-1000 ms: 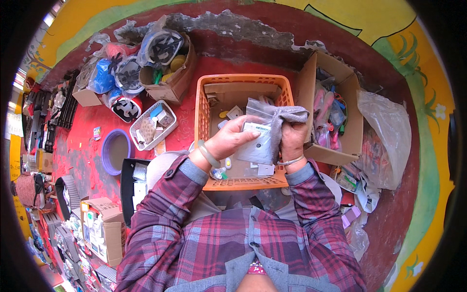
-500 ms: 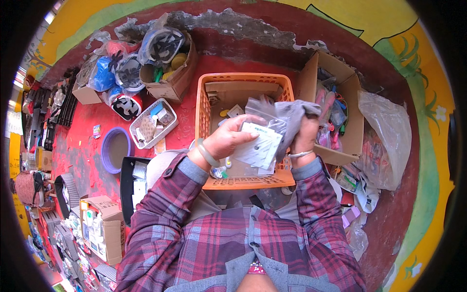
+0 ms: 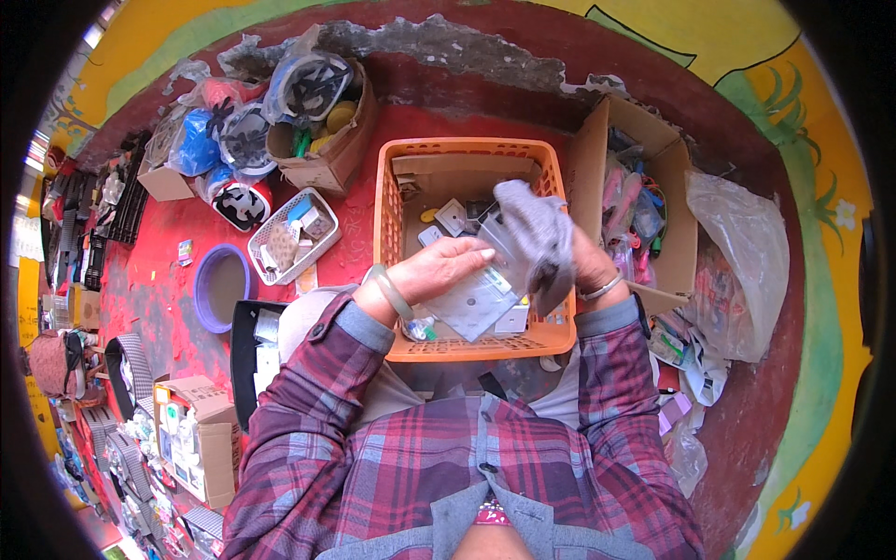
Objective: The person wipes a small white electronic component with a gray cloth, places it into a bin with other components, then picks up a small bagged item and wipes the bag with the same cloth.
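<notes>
Seated on a red floor [image 3: 373, 201], I hold a grey packet [image 3: 485, 297] over the orange plastic basket [image 3: 471, 154] in front of my knees. My left hand [image 3: 439, 271] lies flat on the packet, fingers stretched out and pressing its upper face. My right hand [image 3: 583, 266] is mostly hidden behind a grey cloth [image 3: 537, 233] bunched above the packet; it seems closed on that cloth, but I cannot tell exactly how the fingers sit. The packet hangs tilted, its lower corner above the basket's near rim. Inside the basket lie small cards and packets. An open cardboard box [image 3: 597, 154] of coloured items stands just beside the basket on my right, a clear plastic bag [image 3: 747, 252] beyond it. To my left sit a small white basket [image 3: 322, 201] and a purple bowl [image 3: 201, 285].
</notes>
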`<control>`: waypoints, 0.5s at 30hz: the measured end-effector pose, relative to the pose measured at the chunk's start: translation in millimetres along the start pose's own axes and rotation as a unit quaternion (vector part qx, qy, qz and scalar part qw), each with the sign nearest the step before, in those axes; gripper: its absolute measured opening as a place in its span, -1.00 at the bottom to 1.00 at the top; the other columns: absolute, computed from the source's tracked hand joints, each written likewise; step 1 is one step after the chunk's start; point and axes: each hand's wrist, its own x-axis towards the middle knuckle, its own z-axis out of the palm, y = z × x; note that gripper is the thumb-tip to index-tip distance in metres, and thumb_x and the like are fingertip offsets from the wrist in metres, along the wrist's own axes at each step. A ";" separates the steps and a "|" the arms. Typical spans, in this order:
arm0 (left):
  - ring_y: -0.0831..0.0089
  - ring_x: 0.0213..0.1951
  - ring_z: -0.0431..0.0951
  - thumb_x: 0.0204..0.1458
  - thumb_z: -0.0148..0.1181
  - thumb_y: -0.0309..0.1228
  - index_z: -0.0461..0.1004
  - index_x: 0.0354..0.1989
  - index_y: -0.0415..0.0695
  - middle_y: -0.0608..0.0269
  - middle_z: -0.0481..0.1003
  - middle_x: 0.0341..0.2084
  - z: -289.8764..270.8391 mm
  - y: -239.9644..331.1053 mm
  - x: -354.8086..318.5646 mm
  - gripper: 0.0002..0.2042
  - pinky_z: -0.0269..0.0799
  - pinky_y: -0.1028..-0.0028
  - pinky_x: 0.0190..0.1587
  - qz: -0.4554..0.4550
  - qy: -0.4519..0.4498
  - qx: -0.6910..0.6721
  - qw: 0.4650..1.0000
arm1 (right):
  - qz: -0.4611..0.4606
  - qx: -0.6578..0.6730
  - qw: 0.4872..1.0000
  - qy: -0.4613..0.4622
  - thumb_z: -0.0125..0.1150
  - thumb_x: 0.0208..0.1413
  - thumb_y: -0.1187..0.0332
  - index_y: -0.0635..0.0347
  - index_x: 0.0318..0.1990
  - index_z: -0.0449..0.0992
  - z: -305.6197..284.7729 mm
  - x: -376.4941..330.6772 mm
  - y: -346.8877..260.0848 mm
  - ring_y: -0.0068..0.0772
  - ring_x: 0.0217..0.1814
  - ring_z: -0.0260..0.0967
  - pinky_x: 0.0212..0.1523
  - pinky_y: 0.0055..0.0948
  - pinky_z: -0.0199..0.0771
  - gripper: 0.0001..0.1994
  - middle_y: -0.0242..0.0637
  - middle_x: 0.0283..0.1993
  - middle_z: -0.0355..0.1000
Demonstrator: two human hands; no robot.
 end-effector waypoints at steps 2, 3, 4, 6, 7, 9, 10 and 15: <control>0.54 -0.23 0.41 0.18 -0.07 -0.31 0.41 -0.11 -0.23 0.26 0.46 -0.31 -1.2 -5.7 0.6 -0.73 0.34 0.52 -0.11 0.047 -0.023 0.098 0.994 | -0.031 -0.079 0.994 -0.069 0.33 -0.16 0.41 0.30 0.12 0.25 37.2 1.5 -18.7 -0.48 0.05 0.23 0.10 -0.50 0.23 -0.38 -0.31 0.07 0.30; 0.52 -0.23 0.41 0.18 -0.08 -0.31 0.41 -0.11 -0.23 0.24 0.47 -0.31 -1.7 -7.5 2.7 -0.73 0.34 0.50 -0.10 0.074 -0.041 0.145 0.986 | -0.054 -0.105 0.989 -0.084 0.33 -0.15 0.41 0.30 0.12 0.26 43.6 5.6 -12.1 -0.49 0.04 0.23 0.08 -0.50 0.24 -0.39 -0.32 0.05 0.31; 0.52 -0.18 0.39 0.18 -0.09 -0.32 0.39 -0.07 -0.23 0.25 0.46 -0.26 -3.6 -11.8 4.3 -0.73 0.31 0.51 -0.07 0.072 -0.051 0.162 0.983 | -0.076 -0.129 0.983 -0.103 0.34 -0.15 0.41 0.29 0.12 0.26 43.0 9.5 -0.7 -0.50 0.02 0.24 0.07 -0.50 0.25 -0.39 -0.33 0.03 0.32; 0.53 -0.08 0.34 0.20 -0.10 -0.33 0.35 -0.01 -0.25 0.26 0.43 -0.17 -6.6 -15.8 5.9 -0.70 0.25 0.52 0.00 0.071 -0.071 0.195 0.976 | 0.026 -0.085 0.994 -0.071 0.33 -0.16 0.44 0.25 0.03 0.35 45.8 0.2 8.6 -0.54 -0.09 0.30 -0.03 -0.54 0.32 -0.49 -0.38 -0.08 0.39; 0.54 -0.06 0.33 0.19 -0.10 -0.34 0.34 0.01 -0.23 0.26 0.42 -0.13 -3.5 -9.9 2.4 -0.70 0.24 0.53 0.02 0.083 -0.065 0.172 0.979 | 0.012 -0.078 0.995 -0.066 0.33 -0.15 0.42 0.25 -0.02 0.39 48.7 0.4 12.7 -0.56 -0.13 0.31 -0.07 -0.54 0.33 -0.54 -0.38 -0.13 0.41; 0.55 -0.07 0.33 0.20 -0.10 -0.35 0.34 0.03 -0.22 0.27 0.42 -0.12 -5.5 -12.4 2.8 -0.70 0.24 0.53 0.02 0.064 -0.065 0.117 0.989 | -0.030 -0.091 0.994 -0.044 0.31 -0.13 0.40 0.27 -0.11 0.45 52.0 1.1 21.0 -0.57 -0.18 0.33 -0.12 -0.53 0.35 -0.63 -0.37 -0.20 0.44; 0.55 -0.07 0.33 0.20 -0.10 -0.35 0.33 0.03 -0.21 0.27 0.41 -0.11 -6.6 -12.9 3.0 -0.70 0.24 0.53 0.02 0.053 -0.065 0.089 0.992 | -0.058 -0.110 0.992 -0.028 0.30 -0.12 0.39 0.27 -0.15 0.46 53.0 0.5 24.1 -0.56 -0.20 0.34 -0.14 -0.52 0.36 -0.67 -0.35 -0.22 0.45; 0.55 -0.08 0.33 0.20 -0.11 -0.33 0.33 0.04 -0.20 0.31 0.40 -0.11 -9.1 -10.7 3.7 -0.70 0.24 0.53 0.02 0.088 -0.084 0.114 0.986 | -0.176 -0.228 0.958 0.009 0.25 -0.08 0.33 0.27 -0.23 0.49 51.2 2.8 30.9 -0.40 -0.26 0.41 -0.21 -0.47 0.38 -0.73 -0.21 -0.29 0.48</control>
